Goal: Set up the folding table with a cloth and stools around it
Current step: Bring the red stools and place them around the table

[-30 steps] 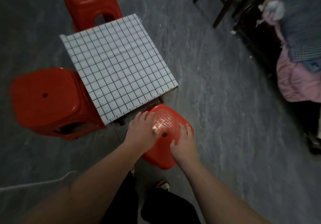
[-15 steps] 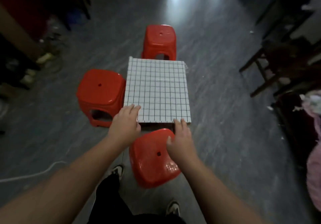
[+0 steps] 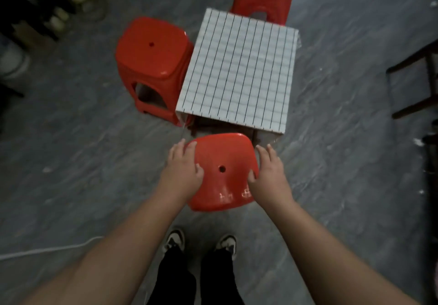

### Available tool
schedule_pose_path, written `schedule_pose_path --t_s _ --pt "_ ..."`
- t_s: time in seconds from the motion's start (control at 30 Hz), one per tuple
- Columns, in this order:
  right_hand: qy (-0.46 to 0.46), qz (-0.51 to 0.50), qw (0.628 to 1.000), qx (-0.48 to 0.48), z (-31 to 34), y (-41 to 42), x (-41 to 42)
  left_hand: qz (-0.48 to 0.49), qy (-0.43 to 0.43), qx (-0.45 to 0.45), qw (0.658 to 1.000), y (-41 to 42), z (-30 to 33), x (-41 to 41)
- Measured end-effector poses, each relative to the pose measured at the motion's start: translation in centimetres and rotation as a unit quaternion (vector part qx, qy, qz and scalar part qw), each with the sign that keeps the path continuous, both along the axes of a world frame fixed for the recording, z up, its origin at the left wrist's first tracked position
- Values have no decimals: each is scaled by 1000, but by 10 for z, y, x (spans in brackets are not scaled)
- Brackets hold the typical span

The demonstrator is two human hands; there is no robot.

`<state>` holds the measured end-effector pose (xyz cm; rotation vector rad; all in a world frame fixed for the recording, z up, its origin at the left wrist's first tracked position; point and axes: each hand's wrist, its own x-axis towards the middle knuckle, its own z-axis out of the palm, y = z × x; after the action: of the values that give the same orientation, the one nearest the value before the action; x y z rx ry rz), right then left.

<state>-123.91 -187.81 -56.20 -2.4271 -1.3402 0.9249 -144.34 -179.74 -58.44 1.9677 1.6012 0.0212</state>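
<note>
— Nearest red stool?
— Upright, seat up, touching the near edge of the checked cloth on the table. Gripped at its sides by left hand and right hand, thumbs on top.
— Writing?
— Pale marks near the seat's edge, probably reflections; unreadable.

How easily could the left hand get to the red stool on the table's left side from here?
Probably yes. The left hand grips the near stool, and only bare floor lies between it and the left stool; it must let go first.
</note>
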Motion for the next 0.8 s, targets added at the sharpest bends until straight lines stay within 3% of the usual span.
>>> schedule_pose_path --t_s 0.17,0.3,0.5,0.8 --pt "-3 30 999 -10 -119 8 4 16 15 -24 999 -10 -121 -1" --pt "-21 67 996 -50 -189 6 12 5 38 -97 995 -16 -188 5" --pt "-14 71 996 -53 -227 -1 15 16 61 -109 992 -21 -206 16" --pt "-13 9 999 -35 -220 -23 0 7 37 -94 995 -24 -198 9"
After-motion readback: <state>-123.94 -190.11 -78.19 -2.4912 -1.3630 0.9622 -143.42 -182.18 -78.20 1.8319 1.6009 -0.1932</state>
